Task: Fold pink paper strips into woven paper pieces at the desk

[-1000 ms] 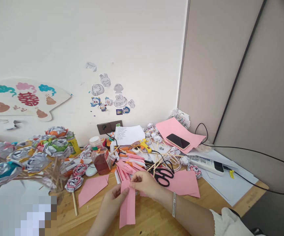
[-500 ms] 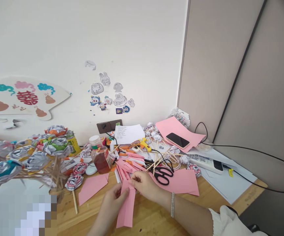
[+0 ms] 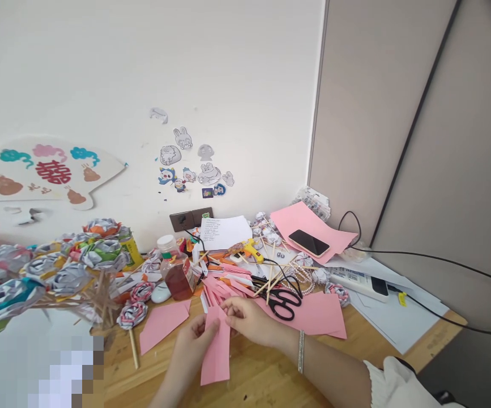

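A creased strip of pink paper [image 3: 216,357] is held upright between my two hands, just above the near side of the wooden table. My left hand [image 3: 195,338] pinches its left edge, thumb lying across the front. At the upper right corner, the thumb and fingers of my right hand [image 3: 243,318] are closed on the same strip. Behind it lies a heap of cut pink strips [image 3: 223,283]. Black-handled scissors [image 3: 285,304] rest on a pink sheet [image 3: 321,317] beyond my right wrist. Another pink piece [image 3: 164,324] lies left of my left hand.
Paper flowers on sticks [image 3: 101,252] crowd the left side. A jar of reddish liquid [image 3: 177,275], a yellow glue gun [image 3: 251,251] and a written sheet [image 3: 223,232] stand or lie behind. A phone [image 3: 308,242] rests on pink paper; a power strip [image 3: 359,283] and cables are at right.
The pink strip has turned slightly and its lower end has risen a little. My right fingers have shifted slightly at its upper corner. The whole view has moved slightly.
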The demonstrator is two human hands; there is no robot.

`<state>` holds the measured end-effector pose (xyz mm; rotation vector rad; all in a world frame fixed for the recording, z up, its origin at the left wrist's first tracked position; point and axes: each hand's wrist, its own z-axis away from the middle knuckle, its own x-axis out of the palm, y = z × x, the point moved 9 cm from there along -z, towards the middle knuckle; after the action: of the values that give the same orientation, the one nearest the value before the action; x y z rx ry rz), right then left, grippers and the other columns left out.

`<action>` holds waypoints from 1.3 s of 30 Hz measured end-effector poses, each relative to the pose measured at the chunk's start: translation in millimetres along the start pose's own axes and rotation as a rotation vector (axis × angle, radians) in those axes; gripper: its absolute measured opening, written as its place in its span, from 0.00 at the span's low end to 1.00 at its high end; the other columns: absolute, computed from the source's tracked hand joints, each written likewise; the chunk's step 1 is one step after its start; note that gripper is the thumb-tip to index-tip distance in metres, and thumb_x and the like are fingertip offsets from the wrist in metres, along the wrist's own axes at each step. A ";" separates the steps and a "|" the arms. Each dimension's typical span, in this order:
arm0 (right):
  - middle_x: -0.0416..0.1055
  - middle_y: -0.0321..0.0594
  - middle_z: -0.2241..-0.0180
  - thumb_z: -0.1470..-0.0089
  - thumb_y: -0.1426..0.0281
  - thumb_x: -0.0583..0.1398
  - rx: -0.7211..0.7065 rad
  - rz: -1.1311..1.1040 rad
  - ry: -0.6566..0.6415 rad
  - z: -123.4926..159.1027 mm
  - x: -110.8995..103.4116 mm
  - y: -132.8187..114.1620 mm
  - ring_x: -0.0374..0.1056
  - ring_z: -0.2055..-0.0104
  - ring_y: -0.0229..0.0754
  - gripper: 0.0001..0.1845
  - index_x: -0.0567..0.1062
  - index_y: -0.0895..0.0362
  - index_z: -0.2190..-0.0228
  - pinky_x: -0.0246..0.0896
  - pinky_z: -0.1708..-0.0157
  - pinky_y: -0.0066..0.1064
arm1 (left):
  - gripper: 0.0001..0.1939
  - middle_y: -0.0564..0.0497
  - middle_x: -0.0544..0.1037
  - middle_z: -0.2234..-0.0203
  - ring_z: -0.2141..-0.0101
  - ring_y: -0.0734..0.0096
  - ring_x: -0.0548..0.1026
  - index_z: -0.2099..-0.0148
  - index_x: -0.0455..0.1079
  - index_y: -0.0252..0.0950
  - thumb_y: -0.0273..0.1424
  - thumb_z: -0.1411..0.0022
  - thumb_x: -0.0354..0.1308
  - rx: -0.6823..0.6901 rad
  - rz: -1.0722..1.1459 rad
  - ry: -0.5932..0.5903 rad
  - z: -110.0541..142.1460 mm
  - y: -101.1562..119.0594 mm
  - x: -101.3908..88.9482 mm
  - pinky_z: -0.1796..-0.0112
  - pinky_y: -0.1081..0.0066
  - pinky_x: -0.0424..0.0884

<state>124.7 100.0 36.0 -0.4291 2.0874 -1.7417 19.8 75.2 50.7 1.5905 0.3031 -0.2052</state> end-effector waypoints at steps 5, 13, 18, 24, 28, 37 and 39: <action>0.61 0.34 0.77 0.53 0.68 0.55 -0.021 0.065 0.037 1.4 -5.4 -5.6 0.56 0.77 0.33 0.07 0.69 0.57 0.70 0.51 0.79 0.23 | 0.15 0.54 0.74 0.82 0.74 0.66 0.71 0.75 0.70 0.33 0.42 0.57 0.58 -0.038 0.113 -0.116 -0.7 -4.4 12.3 0.74 0.72 0.65; 0.61 0.33 0.79 0.52 0.65 0.54 -0.072 0.147 0.067 5.3 -10.1 -20.3 0.54 0.78 0.32 0.10 0.71 0.58 0.72 0.49 0.79 0.23 | 0.20 0.46 0.79 0.76 0.71 0.62 0.75 0.70 0.72 0.33 0.46 0.53 0.54 -0.333 0.679 -0.262 4.5 -22.6 33.1 0.71 0.68 0.69; 0.59 0.32 0.80 0.51 0.65 0.54 -0.076 0.175 0.065 8.9 -9.5 -26.0 0.54 0.79 0.31 0.10 0.71 0.58 0.71 0.49 0.80 0.22 | 0.13 0.47 0.79 0.75 0.71 0.66 0.75 0.67 0.72 0.34 0.38 0.52 0.58 -0.347 0.690 -0.262 10.8 -16.2 33.9 0.71 0.72 0.69; 0.60 0.33 0.80 0.52 0.66 0.54 -0.072 0.165 0.072 8.3 -10.2 -28.6 0.54 0.80 0.31 0.09 0.71 0.58 0.72 0.48 0.81 0.22 | 0.09 0.53 0.75 0.82 0.78 0.74 0.71 0.74 0.72 0.34 0.35 0.56 0.62 -0.313 0.608 -0.258 12.7 -8.4 31.5 0.75 0.76 0.66; 0.61 0.33 0.79 0.53 0.67 0.55 -0.078 0.130 0.061 6.7 -9.9 -28.7 0.54 0.78 0.31 0.08 0.71 0.58 0.73 0.49 0.81 0.21 | 0.10 0.55 0.74 0.82 0.78 0.74 0.70 0.75 0.72 0.34 0.36 0.57 0.62 -0.280 0.481 -0.223 13.2 -3.5 27.3 0.73 0.75 0.64; 0.60 0.32 0.80 0.53 0.67 0.55 -0.026 0.079 0.071 7.3 -10.8 -25.0 0.55 0.79 0.31 0.08 0.70 0.59 0.76 0.51 0.81 0.21 | 0.16 0.57 0.70 0.86 0.81 0.76 0.63 0.77 0.72 0.33 0.43 0.59 0.60 -0.192 0.220 -0.218 3.9 -7.4 21.7 0.79 0.77 0.58; 0.60 0.32 0.80 0.53 0.67 0.55 -0.020 0.074 0.068 7.7 -10.5 -25.2 0.55 0.79 0.31 0.08 0.70 0.59 0.76 0.50 0.81 0.22 | 0.17 0.57 0.70 0.85 0.81 0.77 0.63 0.77 0.72 0.33 0.44 0.59 0.60 -0.185 0.193 -0.220 2.9 -7.3 20.9 0.79 0.77 0.57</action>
<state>137.2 93.6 60.6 -0.2985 2.1411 -1.7172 37.5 73.9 37.1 1.3898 -0.0033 -0.1946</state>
